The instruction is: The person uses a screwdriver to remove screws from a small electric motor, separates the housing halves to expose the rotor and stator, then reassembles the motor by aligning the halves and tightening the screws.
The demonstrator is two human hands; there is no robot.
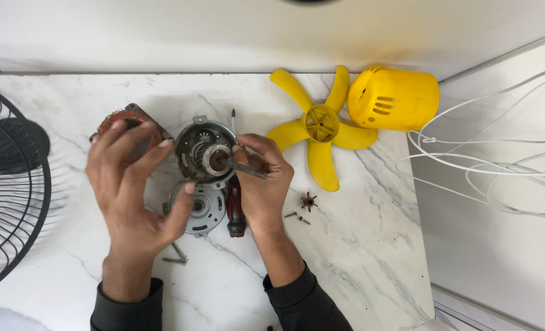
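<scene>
1. Head view: I see both hands over a white marbled surface, working on a taken-apart fan motor
2. My left hand is spread open, its fingers steadying the round motor housing, with the copper-wound stator just behind it; it grips nothing
3. My right hand is closed on a thin metal tool, whose tip sits at the rotor hub in the middle of the housing
4. A silver end cover lies just below the housing, touching or nearly so; a red-and-black screwdriver lies beside it under my right hand
5. Loose screws sit near my left wrist; more screws and a small brown cog-like part lie right of my right hand
6. Well apart: yellow blade, yellow rear cover, black wire grille at the left edge, white cable off the surface
7. I judge the step to be working at the hub with the motor opened
8. The next move calls for a firm left-hand hold so the housing does not turn, and a steady tool tip that does not slip toward the windings
</scene>
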